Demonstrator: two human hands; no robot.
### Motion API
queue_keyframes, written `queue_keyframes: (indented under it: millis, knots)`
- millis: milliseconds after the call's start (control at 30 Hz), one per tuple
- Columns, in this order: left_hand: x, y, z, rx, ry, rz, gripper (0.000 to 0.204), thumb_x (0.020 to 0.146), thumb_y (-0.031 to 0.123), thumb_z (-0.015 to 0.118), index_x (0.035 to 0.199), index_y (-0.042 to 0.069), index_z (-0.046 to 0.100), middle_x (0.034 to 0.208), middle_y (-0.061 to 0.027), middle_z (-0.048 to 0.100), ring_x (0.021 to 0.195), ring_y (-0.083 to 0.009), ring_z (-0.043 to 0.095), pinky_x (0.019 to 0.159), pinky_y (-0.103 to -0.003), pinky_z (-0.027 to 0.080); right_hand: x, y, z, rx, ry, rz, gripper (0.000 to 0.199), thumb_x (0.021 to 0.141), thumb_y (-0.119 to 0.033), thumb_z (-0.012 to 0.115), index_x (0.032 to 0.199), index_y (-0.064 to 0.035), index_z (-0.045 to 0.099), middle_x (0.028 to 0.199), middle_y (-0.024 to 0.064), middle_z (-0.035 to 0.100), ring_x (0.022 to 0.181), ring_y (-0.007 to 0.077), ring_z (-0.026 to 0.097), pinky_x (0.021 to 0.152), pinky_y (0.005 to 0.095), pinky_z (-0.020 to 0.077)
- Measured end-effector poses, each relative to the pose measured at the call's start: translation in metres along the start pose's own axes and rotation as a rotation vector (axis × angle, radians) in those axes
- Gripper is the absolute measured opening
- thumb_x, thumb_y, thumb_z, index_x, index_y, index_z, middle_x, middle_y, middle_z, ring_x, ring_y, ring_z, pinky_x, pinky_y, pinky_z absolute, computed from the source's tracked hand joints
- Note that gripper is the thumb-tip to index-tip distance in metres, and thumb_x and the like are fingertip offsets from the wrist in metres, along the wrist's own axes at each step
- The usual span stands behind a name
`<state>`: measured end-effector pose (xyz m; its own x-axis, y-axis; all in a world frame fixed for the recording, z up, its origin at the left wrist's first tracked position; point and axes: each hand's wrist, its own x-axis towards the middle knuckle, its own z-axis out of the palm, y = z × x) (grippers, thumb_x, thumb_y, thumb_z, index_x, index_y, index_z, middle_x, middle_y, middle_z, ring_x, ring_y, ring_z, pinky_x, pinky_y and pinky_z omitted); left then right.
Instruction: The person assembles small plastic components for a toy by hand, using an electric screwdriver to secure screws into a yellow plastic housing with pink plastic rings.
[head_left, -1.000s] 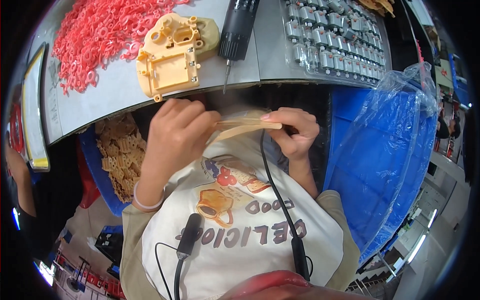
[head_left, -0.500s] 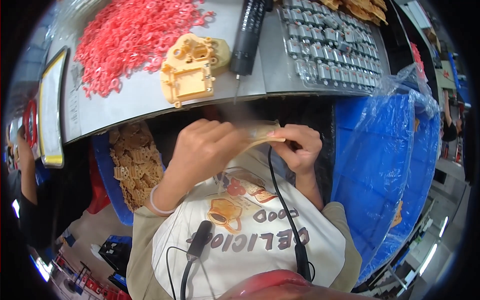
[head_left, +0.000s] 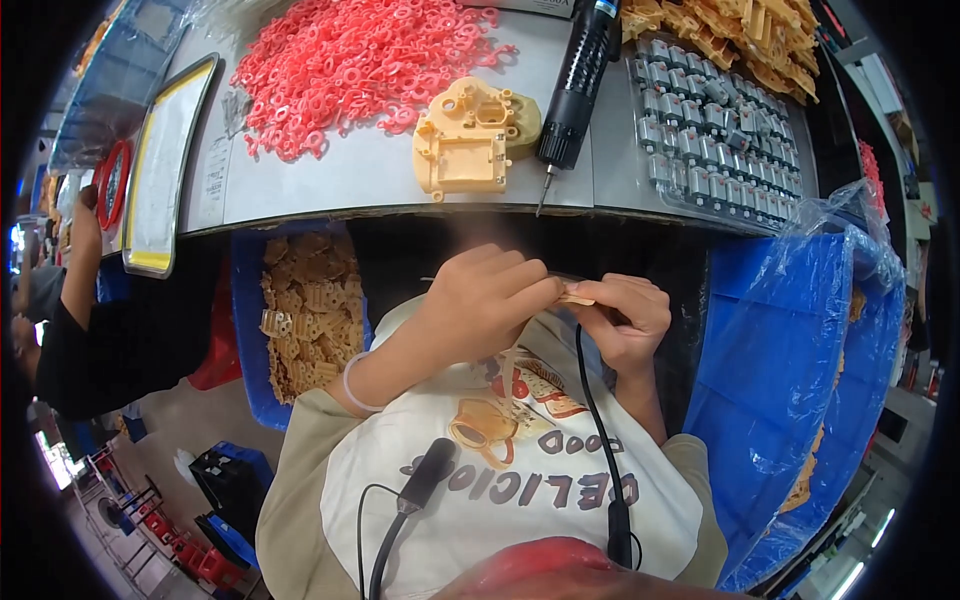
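A tan piece [head_left: 577, 299], seemingly light and thin, is being pinched by the left hand [head_left: 490, 305] and right hand [head_left: 630, 320], its edges probably offering the best hold.

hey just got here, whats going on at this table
A person's right hand pinches a thin tan piece in front of the table edge. The left hand has its fingers right up at it; whether they grip it is hidden. On the table beyond are a yellow plastic housing, a black screwdriver to its right, a pile of pink rings and a tray of small metal motors.
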<state>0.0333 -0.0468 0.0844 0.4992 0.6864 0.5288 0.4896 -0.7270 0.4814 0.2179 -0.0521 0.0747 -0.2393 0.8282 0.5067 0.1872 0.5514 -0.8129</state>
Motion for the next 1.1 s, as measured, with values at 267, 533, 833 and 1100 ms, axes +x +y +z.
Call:
queue_keyframes:
  millis: [267,533,833,1100]
  knots:
    - [-0.004,-0.003,-0.002,-0.024,-0.051,0.033,0.018,0.058,0.007,0.064,0.074,0.010,0.056,0.062,-0.0019,0.045,0.055,-0.0186,0.050,0.050,-0.030,0.038,-0.005,0.000,0.000,-0.015,-0.037,-0.028,0.020,0.058,0.005,0.067,0.077,-0.0001,0.068,0.057,0.0065,0.060,0.042,0.0111,0.046,0.041,0.0228,0.0308]
    - [-0.011,0.000,0.001,0.038,-0.022,0.088,0.023,0.058,0.008,0.067,0.080,0.008,0.061,0.067,-0.0019,0.054,0.056,-0.0158,0.053,0.049,-0.027,0.040,-0.020,0.017,-0.015,0.930,0.292,0.756,0.031,0.094,-0.024,0.046,0.098,0.0030,0.059,0.056,-0.0042,0.038,0.046,0.0060,0.030,0.045,0.0221,0.0273]
    - [-0.009,0.014,-0.013,-0.397,-0.797,-0.118,0.045,0.067,0.008,0.067,0.110,0.007,0.058,0.115,-0.0103,0.055,0.103,-0.0310,0.053,0.085,-0.038,0.044,-0.039,0.045,-0.010,1.537,0.390,0.905,0.041,0.095,-0.028,0.044,0.112,0.0070,0.055,0.092,0.0101,0.058,0.084,0.0194,0.054,0.076,0.0296,0.0454]
    - [-0.010,-0.031,0.014,-1.170,-1.048,0.006,0.038,0.075,-0.003,0.050,0.112,-0.002,0.053,0.127,-0.0213,0.045,0.119,-0.0353,0.044,0.098,-0.039,0.038,-0.035,0.042,-0.004,1.458,0.404,0.984,0.047,0.097,-0.030,0.038,0.120,0.0092,0.049,0.112,0.0199,0.056,0.108,0.0275,0.053,0.096,0.0371,0.0422]
